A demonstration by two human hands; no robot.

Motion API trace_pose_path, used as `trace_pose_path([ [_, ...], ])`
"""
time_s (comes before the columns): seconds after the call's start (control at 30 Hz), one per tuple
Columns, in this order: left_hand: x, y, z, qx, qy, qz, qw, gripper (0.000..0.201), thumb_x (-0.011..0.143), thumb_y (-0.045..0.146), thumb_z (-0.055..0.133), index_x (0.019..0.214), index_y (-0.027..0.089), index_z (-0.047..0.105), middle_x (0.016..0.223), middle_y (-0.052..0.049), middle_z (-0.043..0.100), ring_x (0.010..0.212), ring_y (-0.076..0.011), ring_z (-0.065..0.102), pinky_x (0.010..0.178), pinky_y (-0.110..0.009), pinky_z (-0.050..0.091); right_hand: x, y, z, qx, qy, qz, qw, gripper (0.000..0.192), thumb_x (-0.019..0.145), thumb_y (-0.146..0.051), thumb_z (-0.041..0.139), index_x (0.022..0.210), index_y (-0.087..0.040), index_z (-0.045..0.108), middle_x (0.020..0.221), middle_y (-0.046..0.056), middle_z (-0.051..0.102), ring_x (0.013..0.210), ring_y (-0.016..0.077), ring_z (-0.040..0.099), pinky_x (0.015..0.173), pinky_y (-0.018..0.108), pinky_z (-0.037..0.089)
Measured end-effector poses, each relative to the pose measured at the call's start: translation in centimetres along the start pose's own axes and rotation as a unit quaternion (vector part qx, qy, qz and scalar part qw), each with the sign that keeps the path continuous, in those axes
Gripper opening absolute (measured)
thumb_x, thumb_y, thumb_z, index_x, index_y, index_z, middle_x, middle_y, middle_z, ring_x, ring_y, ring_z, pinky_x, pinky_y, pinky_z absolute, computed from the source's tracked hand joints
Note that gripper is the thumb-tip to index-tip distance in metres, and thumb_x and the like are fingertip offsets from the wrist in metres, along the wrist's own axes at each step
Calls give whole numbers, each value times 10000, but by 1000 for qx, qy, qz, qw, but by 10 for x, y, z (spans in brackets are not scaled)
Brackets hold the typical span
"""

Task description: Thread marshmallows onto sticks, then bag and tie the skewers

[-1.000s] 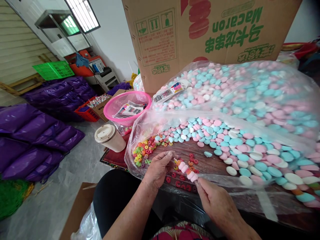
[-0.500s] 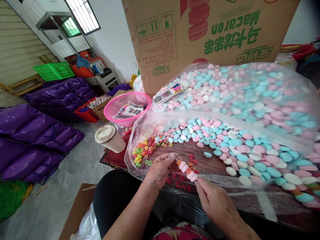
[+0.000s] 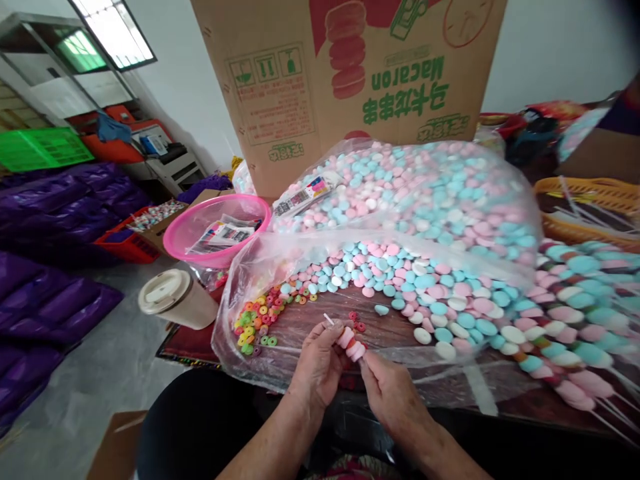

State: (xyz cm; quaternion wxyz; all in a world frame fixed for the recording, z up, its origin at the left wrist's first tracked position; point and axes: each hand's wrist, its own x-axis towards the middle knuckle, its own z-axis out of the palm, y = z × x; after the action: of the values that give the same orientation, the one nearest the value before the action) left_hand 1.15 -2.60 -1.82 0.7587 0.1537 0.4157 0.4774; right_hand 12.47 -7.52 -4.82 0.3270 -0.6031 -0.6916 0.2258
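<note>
Between my hands, above the wooden tabletop, is a candy skewer [image 3: 352,344] with pink marshmallow pieces and orange-red rings threaded on it. My left hand [image 3: 319,363] pinches it near its upper end, and a short white stick tip [image 3: 329,320] pokes out past the fingers. The lower end is gripped in my right hand [image 3: 395,390], whose fingers hide the rest of the stick. Just beyond the skewer lie a few loose red ring candies [image 3: 357,321]. Left of them is a pile of coloured rings [image 3: 260,321]. Loose pink, blue and white marshmallows [image 3: 425,283] spread behind and to the right.
A large clear bag of marshmallows [image 3: 400,180] rests against a cardboard box [image 3: 280,87]. A pink basket [image 3: 175,250] with packets and a lidded cup [image 3: 183,300] stand at left. Finished-looking skewers [image 3: 570,307] are heaped at right, before a yellow basket [image 3: 615,207].
The view has swung right, bringing the heaped skewers and yellow basket into sight. My left fingers have closed in on the threaded pieces, and the stick's white tip now shows beyond them.
</note>
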Motion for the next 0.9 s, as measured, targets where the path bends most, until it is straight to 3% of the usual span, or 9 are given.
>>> trace_pose_path([
  [0.17, 13, 4, 23, 135, -17, 20, 990, 294, 766, 422, 625, 914, 171, 579, 771, -21, 626, 571, -108, 575, 551, -240, 460, 6, 16, -32, 36, 42, 49, 997, 354, 896, -322, 314, 767, -171, 607, 605, 36, 626, 545, 161, 563, 523, 247, 393],
  [0.23, 26, 10, 34, 310, -13, 78, 947, 306, 830, 460, 505, 972, 197, 571, 830, -33, 637, 592, -130, 591, 565, -266, 469, 4, 27, -53, 34, 86, 92, 991, 359, 886, -400, 355, 758, -183, 611, 582, 13, 600, 546, 153, 541, 520, 235, 398],
  [0.27, 34, 12, 40, 422, -19, 120, 899, 297, 842, 447, 478, 954, 195, 588, 841, -44, 643, 643, -153, 609, 607, -286, 477, 2, 33, -63, 24, 108, 114, 987, 364, 874, -432, 376, 727, -190, 604, 568, 4, 583, 544, 150, 529, 519, 231, 398],
  [0.4, 59, 4, 65, 774, -45, 182, 605, 262, 829, 353, 478, 858, 149, 639, 851, -129, 670, 858, -285, 630, 752, -387, 465, 1, 52, -87, -33, 169, 166, 971, 369, 836, -474, 431, 619, -201, 552, 534, -18, 531, 537, 138, 491, 522, 220, 391],
  [0.47, 61, -5, 72, 813, -48, 177, 553, 231, 806, 295, 494, 906, 139, 632, 923, -157, 667, 881, -310, 628, 740, -402, 467, 9, 55, -89, -85, 161, 166, 969, 341, 848, -430, 434, 640, -196, 570, 554, -12, 537, 557, 140, 498, 539, 223, 389],
  [0.63, 49, -11, 59, 793, -83, 217, 563, 202, 756, 149, 495, 916, 177, 615, 993, -97, 656, 913, -239, 611, 787, -339, 457, 55, 52, -73, -262, 61, 106, 957, 212, 846, -208, 440, 883, -179, 647, 905, 70, 608, 707, 165, 558, 560, 250, 362],
  [0.73, 41, 3, 38, 701, -48, 239, 670, 148, 751, 162, 518, 856, 185, 620, 874, -48, 662, 836, -188, 608, 777, -302, 456, 71, 53, -64, -265, 46, 102, 958, 205, 835, -180, 451, 831, -189, 656, 931, 71, 594, 625, 150, 539, 505, 254, 330],
  [0.83, 33, 16, 24, 561, -21, 164, 811, 119, 772, 278, 532, 787, 176, 593, 670, -4, 617, 626, -149, 588, 592, -257, 468, 71, 52, -65, -258, 65, 104, 958, 214, 859, -216, 445, 818, -177, 651, 906, 77, 581, 691, 170, 553, 559, 269, 385],
  [0.9, 29, 17, 22, 466, -14, 112, 878, 149, 763, 323, 548, 782, 175, 563, 589, 20, 578, 542, -135, 570, 501, -232, 451, 66, 47, -66, -236, 99, 92, 962, 228, 874, -264, 446, 837, -158, 645, 902, 87, 571, 784, 185, 560, 650, 282, 431],
])
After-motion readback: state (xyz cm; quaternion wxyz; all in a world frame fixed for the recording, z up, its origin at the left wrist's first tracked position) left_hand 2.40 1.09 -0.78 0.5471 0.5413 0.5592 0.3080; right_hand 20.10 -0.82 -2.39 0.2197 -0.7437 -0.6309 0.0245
